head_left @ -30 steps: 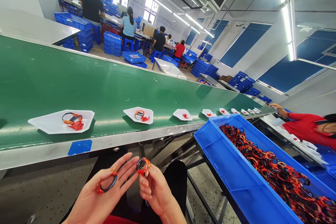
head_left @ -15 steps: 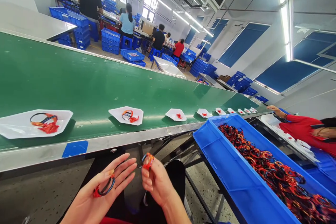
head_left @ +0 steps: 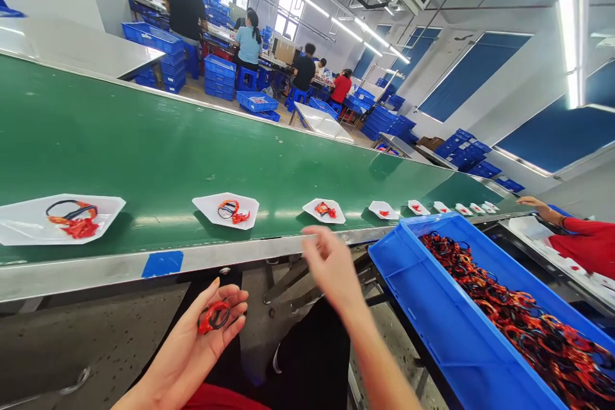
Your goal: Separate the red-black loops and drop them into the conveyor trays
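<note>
The left hand [head_left: 211, 327] lay palm up below the conveyor belt's [head_left: 144, 141] near edge. It was half open and cupped, with one red-and-black ring [head_left: 214, 318] resting on the palm under loosely curled fingers. To its right the right hand [head_left: 331, 266] was raised just short of the belt's near edge, blurred, with its fingers spread and nothing visible in it. Along that near edge stood a row of at least eight white trays [head_left: 108, 208], the far ones too small to count surely. The first three each carried a red-and-black piece. One blue tape patch [head_left: 162, 263] marked the metal rail. At the belt's right end one blue bin [head_left: 394, 262] held a tangle of rings beyond counting. A co-worker's hand [head_left: 533, 202] reached in beyond the bin.
</note>
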`<move>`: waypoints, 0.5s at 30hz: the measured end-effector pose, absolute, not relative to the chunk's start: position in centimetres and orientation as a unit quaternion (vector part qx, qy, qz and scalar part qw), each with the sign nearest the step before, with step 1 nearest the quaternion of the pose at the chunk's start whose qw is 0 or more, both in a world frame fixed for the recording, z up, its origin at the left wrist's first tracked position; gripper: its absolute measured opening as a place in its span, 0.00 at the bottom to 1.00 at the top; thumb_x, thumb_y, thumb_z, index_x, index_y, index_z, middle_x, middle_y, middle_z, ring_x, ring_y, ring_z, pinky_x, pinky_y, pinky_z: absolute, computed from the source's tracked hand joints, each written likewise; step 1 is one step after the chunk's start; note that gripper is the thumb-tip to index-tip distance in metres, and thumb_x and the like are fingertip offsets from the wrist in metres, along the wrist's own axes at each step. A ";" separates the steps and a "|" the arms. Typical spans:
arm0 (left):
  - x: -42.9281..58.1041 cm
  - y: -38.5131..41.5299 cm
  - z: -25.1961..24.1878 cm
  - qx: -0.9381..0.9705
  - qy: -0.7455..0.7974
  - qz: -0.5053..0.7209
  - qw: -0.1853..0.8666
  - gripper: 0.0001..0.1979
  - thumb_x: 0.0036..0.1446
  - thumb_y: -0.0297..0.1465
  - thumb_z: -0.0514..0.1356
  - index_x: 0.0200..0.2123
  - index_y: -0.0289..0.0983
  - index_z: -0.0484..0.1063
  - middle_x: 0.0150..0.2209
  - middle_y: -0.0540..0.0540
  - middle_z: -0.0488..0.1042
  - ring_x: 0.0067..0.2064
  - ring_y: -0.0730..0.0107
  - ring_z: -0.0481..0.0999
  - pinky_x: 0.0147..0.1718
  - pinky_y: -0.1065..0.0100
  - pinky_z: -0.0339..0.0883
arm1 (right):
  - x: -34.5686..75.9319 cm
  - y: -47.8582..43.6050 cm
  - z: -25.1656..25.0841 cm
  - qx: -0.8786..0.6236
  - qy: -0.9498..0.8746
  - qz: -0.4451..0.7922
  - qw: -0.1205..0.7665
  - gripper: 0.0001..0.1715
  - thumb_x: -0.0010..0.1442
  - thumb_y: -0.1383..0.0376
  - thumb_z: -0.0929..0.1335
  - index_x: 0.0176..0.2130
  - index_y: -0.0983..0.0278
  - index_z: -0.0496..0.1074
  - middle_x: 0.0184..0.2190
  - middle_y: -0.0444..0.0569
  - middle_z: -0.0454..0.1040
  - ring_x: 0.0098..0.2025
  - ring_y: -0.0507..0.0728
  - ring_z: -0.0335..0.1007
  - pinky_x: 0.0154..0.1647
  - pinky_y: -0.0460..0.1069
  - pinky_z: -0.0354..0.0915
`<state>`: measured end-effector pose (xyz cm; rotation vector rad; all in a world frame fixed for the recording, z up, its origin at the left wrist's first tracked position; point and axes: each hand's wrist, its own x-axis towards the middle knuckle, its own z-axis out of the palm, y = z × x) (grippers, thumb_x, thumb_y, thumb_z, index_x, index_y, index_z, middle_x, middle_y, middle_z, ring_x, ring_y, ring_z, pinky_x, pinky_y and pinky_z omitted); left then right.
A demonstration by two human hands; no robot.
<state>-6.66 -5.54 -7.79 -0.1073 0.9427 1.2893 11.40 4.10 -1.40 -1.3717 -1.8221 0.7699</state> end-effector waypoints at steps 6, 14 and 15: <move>-6.0 -5.7 -7.8 -0.028 0.379 0.570 0.729 0.11 0.53 0.34 0.59 0.34 0.31 0.76 0.39 0.35 0.77 0.44 0.58 0.75 0.44 0.60 0.70 | 6.5 -4.6 -7.3 -0.397 -0.757 0.422 0.303 0.07 0.57 0.63 0.67 0.37 0.59 0.73 0.31 0.45 0.74 0.28 0.52 0.66 0.30 0.46 0.62; -5.6 -6.7 -6.6 0.047 0.314 0.589 0.743 0.22 0.57 0.39 0.51 0.45 0.30 0.74 0.50 0.30 0.72 0.55 0.45 0.67 0.50 0.48 0.65 | 9.0 -3.6 -8.9 -0.309 -0.357 0.777 0.417 0.16 0.60 0.53 0.66 0.33 0.63 0.65 0.19 0.38 0.61 0.13 0.43 0.47 0.11 0.40 0.46; -5.6 -6.8 -6.7 0.049 0.306 0.580 0.754 0.21 0.57 0.38 0.52 0.45 0.30 0.74 0.50 0.30 0.72 0.56 0.45 0.66 0.51 0.48 0.64 | 9.1 -3.6 -9.1 -0.298 -0.344 0.784 0.421 0.16 0.59 0.53 0.66 0.33 0.64 0.65 0.20 0.39 0.61 0.13 0.43 0.47 0.11 0.40 0.45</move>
